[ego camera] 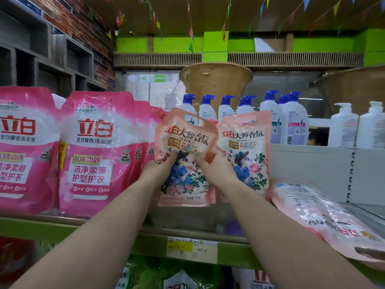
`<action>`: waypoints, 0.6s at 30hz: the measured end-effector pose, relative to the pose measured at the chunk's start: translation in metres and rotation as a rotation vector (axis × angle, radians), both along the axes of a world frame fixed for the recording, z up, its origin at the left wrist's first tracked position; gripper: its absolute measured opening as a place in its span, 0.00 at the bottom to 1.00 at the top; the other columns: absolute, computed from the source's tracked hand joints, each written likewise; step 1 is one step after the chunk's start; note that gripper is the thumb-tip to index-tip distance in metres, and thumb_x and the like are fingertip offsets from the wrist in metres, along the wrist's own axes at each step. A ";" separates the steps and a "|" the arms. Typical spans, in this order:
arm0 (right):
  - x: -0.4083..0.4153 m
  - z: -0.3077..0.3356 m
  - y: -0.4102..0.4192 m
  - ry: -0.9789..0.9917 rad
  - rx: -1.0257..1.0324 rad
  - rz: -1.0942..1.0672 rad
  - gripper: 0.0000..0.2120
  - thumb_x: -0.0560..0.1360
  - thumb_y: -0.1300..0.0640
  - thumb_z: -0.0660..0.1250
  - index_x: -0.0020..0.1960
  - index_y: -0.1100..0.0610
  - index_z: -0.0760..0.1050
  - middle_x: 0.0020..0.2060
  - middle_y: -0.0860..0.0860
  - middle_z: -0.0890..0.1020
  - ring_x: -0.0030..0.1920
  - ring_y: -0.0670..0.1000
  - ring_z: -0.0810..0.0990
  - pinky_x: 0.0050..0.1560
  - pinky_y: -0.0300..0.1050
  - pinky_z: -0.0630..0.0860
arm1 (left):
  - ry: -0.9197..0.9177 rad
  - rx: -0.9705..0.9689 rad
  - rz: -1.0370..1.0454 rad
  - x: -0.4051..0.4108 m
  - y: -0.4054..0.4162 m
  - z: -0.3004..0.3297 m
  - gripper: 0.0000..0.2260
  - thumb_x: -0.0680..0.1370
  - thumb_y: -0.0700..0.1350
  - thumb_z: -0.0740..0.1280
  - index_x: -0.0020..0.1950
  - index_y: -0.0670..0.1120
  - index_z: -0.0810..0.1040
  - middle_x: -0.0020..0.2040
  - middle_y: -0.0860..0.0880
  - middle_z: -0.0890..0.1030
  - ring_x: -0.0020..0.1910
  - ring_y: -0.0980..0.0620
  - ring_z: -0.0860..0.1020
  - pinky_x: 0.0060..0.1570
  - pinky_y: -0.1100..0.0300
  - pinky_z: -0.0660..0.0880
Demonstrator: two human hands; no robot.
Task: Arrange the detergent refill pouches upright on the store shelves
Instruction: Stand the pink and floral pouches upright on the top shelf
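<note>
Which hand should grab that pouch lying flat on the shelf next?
Probably the right hand. The flat pouch lies on the right end of the shelf, beside that arm. The left hand would have to cross the upright pouch both hold.

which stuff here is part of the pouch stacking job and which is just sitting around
Part of the job:
- peach pouch, gripped by left hand and right hand
- second peach pouch, upright beside it
- flat pouch, lying on its side at the right
- pink pouches, upright at the left
- shelf

Just sitting around:
- pump bottles behind
- price tag
</note>
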State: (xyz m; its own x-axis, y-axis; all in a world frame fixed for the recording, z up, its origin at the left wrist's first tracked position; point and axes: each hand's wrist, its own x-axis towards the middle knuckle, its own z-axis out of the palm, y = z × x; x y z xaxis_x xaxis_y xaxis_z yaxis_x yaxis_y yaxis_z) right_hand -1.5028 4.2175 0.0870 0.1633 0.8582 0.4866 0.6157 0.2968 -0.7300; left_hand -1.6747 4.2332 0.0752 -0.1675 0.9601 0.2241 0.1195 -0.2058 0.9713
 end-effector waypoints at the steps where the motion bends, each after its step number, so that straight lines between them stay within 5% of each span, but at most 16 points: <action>1: -0.001 0.003 0.002 0.052 -0.011 0.034 0.19 0.79 0.41 0.62 0.65 0.49 0.71 0.45 0.43 0.79 0.43 0.45 0.77 0.42 0.46 0.75 | -0.014 0.022 0.010 0.002 0.001 -0.001 0.23 0.69 0.68 0.70 0.47 0.49 0.76 0.43 0.49 0.81 0.43 0.48 0.79 0.44 0.55 0.75; 4: -0.007 0.009 0.007 0.272 -0.060 0.104 0.22 0.82 0.43 0.55 0.70 0.53 0.69 0.53 0.51 0.80 0.51 0.53 0.77 0.55 0.51 0.74 | -0.019 0.060 0.087 0.005 0.005 -0.003 0.27 0.70 0.70 0.66 0.53 0.48 0.72 0.44 0.52 0.78 0.41 0.51 0.77 0.40 0.58 0.73; 8: -0.018 0.004 0.008 0.433 -0.094 0.188 0.26 0.83 0.41 0.50 0.73 0.56 0.65 0.65 0.54 0.74 0.61 0.55 0.73 0.67 0.53 0.67 | -0.111 0.110 0.081 0.006 0.007 0.001 0.40 0.74 0.74 0.47 0.68 0.45 0.72 0.60 0.46 0.79 0.58 0.43 0.77 0.59 0.46 0.72; 13: -0.016 0.002 0.007 0.268 0.072 0.224 0.24 0.83 0.43 0.50 0.72 0.56 0.65 0.69 0.55 0.72 0.70 0.57 0.69 0.68 0.53 0.65 | -0.253 0.104 0.067 0.004 0.018 -0.001 0.21 0.81 0.57 0.52 0.58 0.43 0.76 0.54 0.45 0.83 0.53 0.43 0.81 0.57 0.44 0.77; 15: -0.009 -0.002 0.008 0.179 -0.001 0.211 0.26 0.83 0.43 0.51 0.74 0.57 0.63 0.71 0.56 0.71 0.71 0.58 0.69 0.71 0.54 0.65 | -0.098 0.109 0.111 0.007 0.019 -0.003 0.16 0.83 0.54 0.51 0.60 0.45 0.69 0.56 0.47 0.75 0.53 0.47 0.74 0.54 0.51 0.71; 18: -0.002 -0.004 0.006 0.098 -0.071 0.181 0.30 0.81 0.39 0.56 0.76 0.54 0.58 0.70 0.54 0.73 0.68 0.58 0.72 0.70 0.57 0.67 | 0.153 0.125 0.171 0.009 0.016 -0.010 0.23 0.84 0.56 0.48 0.72 0.42 0.62 0.58 0.42 0.72 0.52 0.45 0.70 0.50 0.51 0.67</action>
